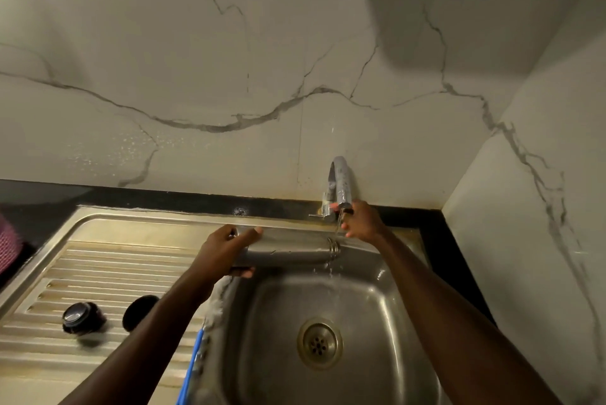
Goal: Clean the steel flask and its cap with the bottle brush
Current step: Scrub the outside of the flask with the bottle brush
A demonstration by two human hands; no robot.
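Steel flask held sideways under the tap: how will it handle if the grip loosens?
The cylindrical steel flask looks smooth and wet from the water running at its mouth, so probably slippery. Held horizontal by the left hand at its base alone, it would likely roll if set down. It looks rigid; any water inside would shift its weight toward the mouth.

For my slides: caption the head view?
Left hand holds flask sideways under tap; right hand at spout; cap on drainboard.
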